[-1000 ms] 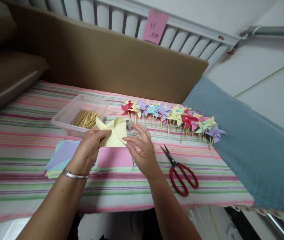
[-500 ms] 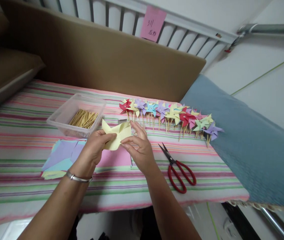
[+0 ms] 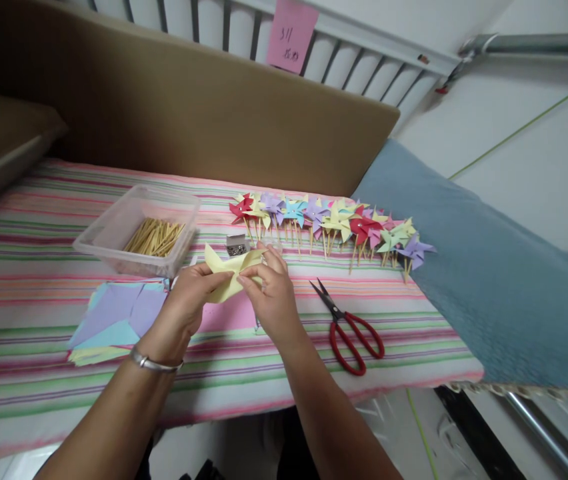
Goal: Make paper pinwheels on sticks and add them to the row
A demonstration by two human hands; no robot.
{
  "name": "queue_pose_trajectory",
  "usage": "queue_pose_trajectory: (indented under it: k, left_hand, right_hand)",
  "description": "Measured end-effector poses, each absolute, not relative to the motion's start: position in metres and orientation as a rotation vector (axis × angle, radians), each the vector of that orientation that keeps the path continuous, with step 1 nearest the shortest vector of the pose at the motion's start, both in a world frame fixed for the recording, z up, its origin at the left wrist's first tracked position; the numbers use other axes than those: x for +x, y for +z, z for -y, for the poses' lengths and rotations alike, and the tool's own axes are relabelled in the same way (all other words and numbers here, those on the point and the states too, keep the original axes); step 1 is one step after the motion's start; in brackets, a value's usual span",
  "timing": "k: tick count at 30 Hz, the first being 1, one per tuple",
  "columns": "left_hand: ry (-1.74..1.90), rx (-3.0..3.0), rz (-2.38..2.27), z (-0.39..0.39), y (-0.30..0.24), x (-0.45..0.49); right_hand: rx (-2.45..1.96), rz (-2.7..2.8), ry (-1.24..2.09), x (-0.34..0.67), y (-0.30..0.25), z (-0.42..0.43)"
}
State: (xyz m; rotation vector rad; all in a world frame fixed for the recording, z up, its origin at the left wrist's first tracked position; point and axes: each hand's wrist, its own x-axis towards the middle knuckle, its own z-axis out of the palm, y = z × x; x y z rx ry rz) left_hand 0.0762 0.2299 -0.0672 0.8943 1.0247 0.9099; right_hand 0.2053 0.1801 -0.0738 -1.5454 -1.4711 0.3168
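A yellow paper pinwheel (image 3: pixel 223 291), its corners partly folded inward, is held up between both hands. My left hand (image 3: pixel 191 293) is closed on its left side, thumb pressed near the middle. With thumb and fingers, my right hand (image 3: pixel 273 293) pinches a folded flap close to the centre. Beneath them lies a pink paper sheet (image 3: pixel 229 315). Just beyond the pinwheel stands a small open box of metal pins (image 3: pixel 237 247). To the left is a stack of coloured paper (image 3: pixel 114 317) in purple, blue and yellow.
A clear plastic tub (image 3: pixel 109 233) holds short wooden sticks (image 3: pixel 157 237). Finished pinwheels (image 3: pixel 339 220) on sticks form a row at the back right. Red-handled scissors (image 3: pixel 347 327) lie right of my hands. A cardboard panel (image 3: pixel 189 107) stands behind the striped cloth (image 3: pixel 19 293).
My right thumb and fingers have moved left toward the pinwheel's centre, bringing a flap inward. The pin box shows more fully now. The whole view has shifted slightly.
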Motion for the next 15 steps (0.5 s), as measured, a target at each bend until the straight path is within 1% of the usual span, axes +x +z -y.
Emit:
queue_pose_trajectory:
  k: [15]
  left_hand:
    - [0.832, 0.883, -0.954, -0.2327, -0.073, 0.0766]
  right_hand:
    - [-1.591, 1.423, 0.309, 0.2053, -0.0823, -0.1835]
